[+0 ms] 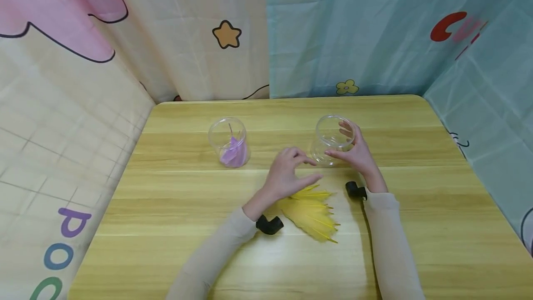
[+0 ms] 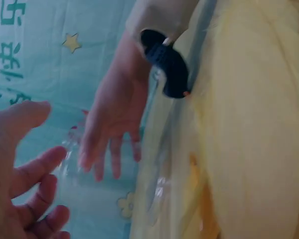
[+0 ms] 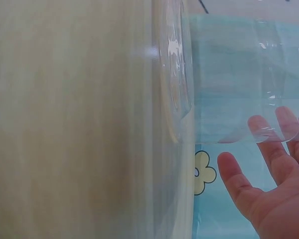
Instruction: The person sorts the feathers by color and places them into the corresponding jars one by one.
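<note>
My left hand (image 1: 287, 175) hovers over the near side of the table, thumb and fingers apart with nothing between them. Beneath and just right of it lie several yellow feathers (image 1: 312, 216) fanned out on the wood. At the right, a clear plastic cup (image 1: 320, 152) stands upright. Beside that cup is my right hand (image 1: 356, 149), its thumb on the near side and its fingers on the far side, spread rather than curled. The right wrist view shows the fingertips against or behind the clear wall; firm contact cannot be told. A second clear cup (image 1: 214, 145) at the left holds purple feathers (image 1: 234, 153).
The wooden table (image 1: 166, 207) has rounded back corners. Patterned curtains (image 1: 308, 31) hang behind it and along both sides. A black curved piece (image 1: 269, 225) sits at the left wrist, and a similar black piece (image 1: 355, 190) at the right wrist.
</note>
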A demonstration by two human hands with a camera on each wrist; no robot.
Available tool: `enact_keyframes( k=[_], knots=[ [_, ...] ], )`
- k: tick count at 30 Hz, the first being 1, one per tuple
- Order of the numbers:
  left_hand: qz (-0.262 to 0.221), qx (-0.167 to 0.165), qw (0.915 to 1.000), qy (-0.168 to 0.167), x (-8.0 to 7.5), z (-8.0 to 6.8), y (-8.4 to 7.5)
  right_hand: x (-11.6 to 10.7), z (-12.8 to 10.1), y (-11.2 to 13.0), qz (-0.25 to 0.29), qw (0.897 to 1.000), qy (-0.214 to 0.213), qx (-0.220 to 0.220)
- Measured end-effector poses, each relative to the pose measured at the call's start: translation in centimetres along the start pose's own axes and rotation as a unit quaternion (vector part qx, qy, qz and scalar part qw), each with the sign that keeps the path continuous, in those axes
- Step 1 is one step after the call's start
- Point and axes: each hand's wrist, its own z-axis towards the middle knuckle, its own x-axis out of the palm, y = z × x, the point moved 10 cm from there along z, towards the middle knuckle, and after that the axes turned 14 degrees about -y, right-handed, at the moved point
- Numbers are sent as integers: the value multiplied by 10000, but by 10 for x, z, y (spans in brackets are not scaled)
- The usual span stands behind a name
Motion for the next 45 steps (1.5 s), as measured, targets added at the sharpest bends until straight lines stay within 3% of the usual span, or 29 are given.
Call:
enact_keyframes(
  k=[2, 5, 10, 17, 26, 38, 41, 45],
  knots=[
    [495, -26, 9945, 920, 31, -9, -2, 0, 0, 1, -19, 10000, -8, -26],
    [1014, 49, 9782, 1810, 63, -19, -4, -1, 0, 1, -48, 10000, -24, -4],
    [1330, 109, 9639, 2305, 89, -25, -6, -1, 0, 0, -50, 10000, -47, 53],
    [1373, -132, 9586, 2491, 104, -31, -3, -1, 0, -2, -2, 10000, -34, 78],
    [1376, -282, 9554, 2598, 110, -35, -2, -1, 0, -3, 49, 9999, -13, 137],
    [1433, 343, 9547, 2587, 112, -38, -12, -1, -1, -2, 100, 9999, 3, 112],
    [1350, 283, 9570, 2554, 108, -36, -11, -1, -1, -2, 90, 9999, 5, 139],
    [840, 32, 9672, 2396, 98, -25, -10, -1, -1, 0, 77, 9999, -11, 67]
  ],
)
